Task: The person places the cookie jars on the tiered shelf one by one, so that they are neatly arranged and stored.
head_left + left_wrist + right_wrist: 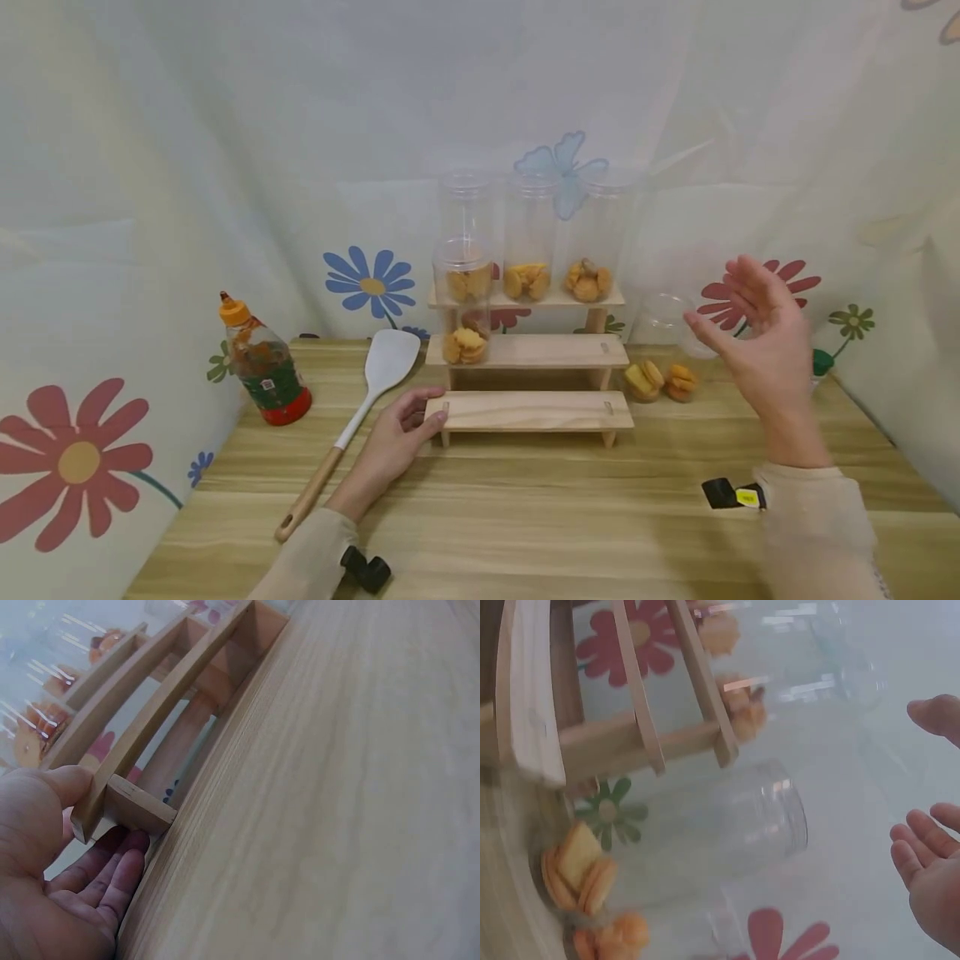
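A three-step wooden display rack (525, 408) stands on the table. My left hand (401, 433) holds the left end of its lowest board, and in the left wrist view the thumb (71, 784) lies over the board with the other fingers below. Raised and empty, my right hand (772, 350) has its fingers apart, to the right of the rack. Nearest to it are two clear jars of cookies on the table, one with yellowish cookies (643, 380) and one with orange cookies (681, 382). A clear jar (465, 337) sits at the middle step's left end.
Three more clear jars (528, 242) with cookies line the top step. To the left lie a white spatula (392, 358) with a wooden handle and an upright sauce bottle (266, 367) with an orange cap. A green-topped object (822, 362) stands behind the right hand. Patterned cloth hangs behind.
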`<state>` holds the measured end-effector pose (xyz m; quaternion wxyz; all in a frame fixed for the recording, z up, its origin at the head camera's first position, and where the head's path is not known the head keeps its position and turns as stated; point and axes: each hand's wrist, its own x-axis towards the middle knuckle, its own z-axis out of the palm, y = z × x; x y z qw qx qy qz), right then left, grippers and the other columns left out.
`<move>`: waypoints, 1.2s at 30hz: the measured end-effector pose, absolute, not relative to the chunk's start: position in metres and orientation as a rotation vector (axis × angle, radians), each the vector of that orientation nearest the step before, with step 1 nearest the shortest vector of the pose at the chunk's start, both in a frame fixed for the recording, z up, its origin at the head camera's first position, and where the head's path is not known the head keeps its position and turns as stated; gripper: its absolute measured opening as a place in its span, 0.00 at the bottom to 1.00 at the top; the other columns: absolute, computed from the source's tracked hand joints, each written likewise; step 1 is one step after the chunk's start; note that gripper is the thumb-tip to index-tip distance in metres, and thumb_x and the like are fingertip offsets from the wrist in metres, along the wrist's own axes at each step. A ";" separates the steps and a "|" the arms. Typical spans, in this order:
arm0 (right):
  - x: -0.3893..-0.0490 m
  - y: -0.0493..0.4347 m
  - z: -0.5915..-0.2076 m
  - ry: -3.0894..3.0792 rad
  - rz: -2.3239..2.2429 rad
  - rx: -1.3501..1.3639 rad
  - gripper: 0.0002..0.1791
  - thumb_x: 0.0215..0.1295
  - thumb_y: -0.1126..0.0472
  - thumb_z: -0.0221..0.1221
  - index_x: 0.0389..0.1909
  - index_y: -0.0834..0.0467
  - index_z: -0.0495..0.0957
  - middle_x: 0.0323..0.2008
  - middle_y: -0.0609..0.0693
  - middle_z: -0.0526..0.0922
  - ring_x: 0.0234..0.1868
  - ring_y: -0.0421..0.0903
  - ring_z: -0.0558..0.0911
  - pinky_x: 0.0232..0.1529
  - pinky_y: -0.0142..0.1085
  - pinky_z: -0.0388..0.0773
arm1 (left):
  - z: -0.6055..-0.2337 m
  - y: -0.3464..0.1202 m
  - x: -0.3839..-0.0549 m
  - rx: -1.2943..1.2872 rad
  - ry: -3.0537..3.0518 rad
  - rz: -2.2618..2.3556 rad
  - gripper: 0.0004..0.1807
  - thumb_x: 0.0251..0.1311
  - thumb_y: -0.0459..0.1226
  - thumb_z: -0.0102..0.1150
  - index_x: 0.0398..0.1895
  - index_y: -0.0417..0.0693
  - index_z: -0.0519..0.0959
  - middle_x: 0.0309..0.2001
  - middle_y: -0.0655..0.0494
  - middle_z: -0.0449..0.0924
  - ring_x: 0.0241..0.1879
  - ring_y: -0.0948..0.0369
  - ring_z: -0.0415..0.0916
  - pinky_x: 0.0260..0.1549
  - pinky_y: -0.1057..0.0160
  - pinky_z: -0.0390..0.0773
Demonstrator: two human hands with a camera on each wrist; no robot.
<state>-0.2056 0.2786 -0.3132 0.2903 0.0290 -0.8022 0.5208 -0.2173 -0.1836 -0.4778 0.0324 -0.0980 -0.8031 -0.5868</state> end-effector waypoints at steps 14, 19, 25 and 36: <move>-0.229 0.337 -0.367 -2.283 1.472 -0.010 0.47 0.75 0.55 0.75 0.89 0.48 0.62 0.79 0.46 0.75 0.77 0.44 0.74 0.64 0.17 0.72 | -0.478 -0.183 -0.217 -0.304 -2.468 -1.806 0.24 0.78 0.44 0.71 0.72 0.51 0.82 0.71 0.48 0.83 0.66 0.51 0.82 0.65 0.56 0.80; -0.241 0.345 -0.393 -2.301 1.523 0.019 0.46 0.76 0.55 0.74 0.88 0.50 0.63 0.78 0.49 0.76 0.74 0.41 0.76 0.62 0.17 0.74 | -0.478 -0.183 -0.218 -0.308 -2.465 -1.814 0.24 0.78 0.44 0.71 0.72 0.50 0.82 0.71 0.47 0.83 0.66 0.51 0.82 0.65 0.56 0.81; -0.249 0.349 -0.417 -2.223 1.714 0.069 0.44 0.74 0.62 0.75 0.85 0.60 0.65 0.72 0.47 0.79 0.63 0.31 0.79 0.57 0.17 0.77 | -0.478 -0.184 -0.218 -0.303 -2.457 -1.819 0.24 0.78 0.44 0.71 0.72 0.50 0.82 0.71 0.47 0.83 0.66 0.51 0.82 0.65 0.57 0.80; -0.254 0.347 -0.438 -2.431 1.548 -0.024 0.47 0.78 0.51 0.72 0.88 0.60 0.60 0.81 0.66 0.70 0.77 0.56 0.75 0.64 0.21 0.75 | -0.478 -0.183 -0.218 -0.300 -2.459 -1.842 0.24 0.78 0.44 0.71 0.72 0.50 0.82 0.71 0.46 0.83 0.66 0.51 0.82 0.63 0.62 0.80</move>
